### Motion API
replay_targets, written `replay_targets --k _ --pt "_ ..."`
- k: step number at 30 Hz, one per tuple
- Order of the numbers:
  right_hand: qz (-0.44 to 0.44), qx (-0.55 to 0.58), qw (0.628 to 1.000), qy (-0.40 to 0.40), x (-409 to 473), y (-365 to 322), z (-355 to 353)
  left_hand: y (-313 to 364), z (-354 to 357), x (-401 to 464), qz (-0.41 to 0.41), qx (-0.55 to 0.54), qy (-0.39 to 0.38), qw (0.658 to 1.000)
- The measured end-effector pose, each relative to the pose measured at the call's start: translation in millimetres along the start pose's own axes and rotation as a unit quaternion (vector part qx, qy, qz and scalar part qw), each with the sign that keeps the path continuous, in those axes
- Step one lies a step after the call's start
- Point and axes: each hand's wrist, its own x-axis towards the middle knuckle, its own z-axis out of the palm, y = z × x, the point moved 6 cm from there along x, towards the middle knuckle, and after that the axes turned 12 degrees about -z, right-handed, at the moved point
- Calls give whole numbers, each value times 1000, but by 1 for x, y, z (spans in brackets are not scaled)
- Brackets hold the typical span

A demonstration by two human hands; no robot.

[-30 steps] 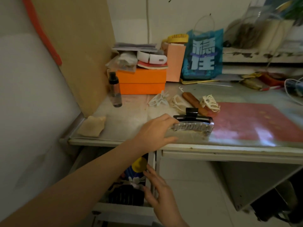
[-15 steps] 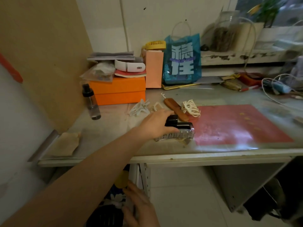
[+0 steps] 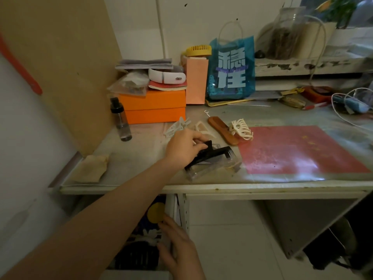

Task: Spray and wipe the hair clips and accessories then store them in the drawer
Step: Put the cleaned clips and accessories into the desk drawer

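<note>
A large clear and black claw clip (image 3: 214, 161) lies tipped on the desk (image 3: 141, 158) near its front edge. My left hand (image 3: 184, 147) pinches the clip's black lever end. Behind it lie a white claw clip (image 3: 241, 129), a brown wooden comb (image 3: 222, 128) and pale clips (image 3: 177, 125). A small spray bottle (image 3: 121, 120) stands at the left, and a beige cloth (image 3: 91, 168) lies at the front left corner. My right hand (image 3: 178, 249) rests on the side wall of the pulled-out drawer (image 3: 141, 257) below the desk.
An orange box (image 3: 155, 108) with stacked items stands at the back, beside a pink carton (image 3: 196, 81) and a blue bag (image 3: 232, 69). A red mat (image 3: 298, 150) covers the right of the desk. Cables (image 3: 347, 106) lie far right. A brown board (image 3: 60, 63) leans at the left.
My left hand has shifted its hold on the clear and black clip, which has tipped over to show its black top. My view has moved left and closer.
</note>
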Motion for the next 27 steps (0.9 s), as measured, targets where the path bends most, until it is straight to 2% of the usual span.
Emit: replay_targets --k 3,9,12,19,23,27 --pt "-18 -1 999 44 -1 -7 -4 -15 -26 -18 9 -24 28 999" --pt "-18 20 999 46 -4 -9 -5 -70 -90 -54 3 -31 97 995" --pt "-3 33 999 35 -6 -10 -7 -98 -116 -73 -18 -37 108 993" --pt "12 69 997 45 -10 -18 -7 -155 -138 -109 -99 -25 31 994" --pt "18 71 997 38 -11 -18 -5 -171 -143 -120 -96 -13 9 995" --pt "14 58 997 39 -10 -18 -5 -175 -146 -130 -60 20 -22 998"
